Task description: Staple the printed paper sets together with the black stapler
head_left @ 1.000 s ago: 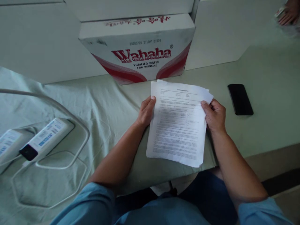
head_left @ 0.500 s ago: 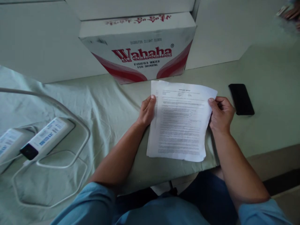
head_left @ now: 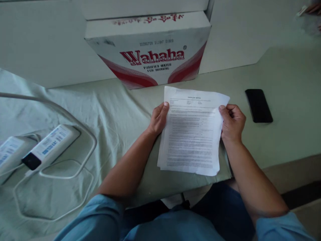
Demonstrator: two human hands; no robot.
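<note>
Top sheet shifted left: white, densely printed.

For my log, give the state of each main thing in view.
Papers: stacked unevenly, print showing
Left hand: gripping papers' left edge
Right hand: gripping papers' right edge
Phone: lying flat, screen dark
Wahaha carton: standing, lettering upright
White blocks: resting labels-up
Cable: loosely looped
Cloth: wrinkled left, smoother right
</note>
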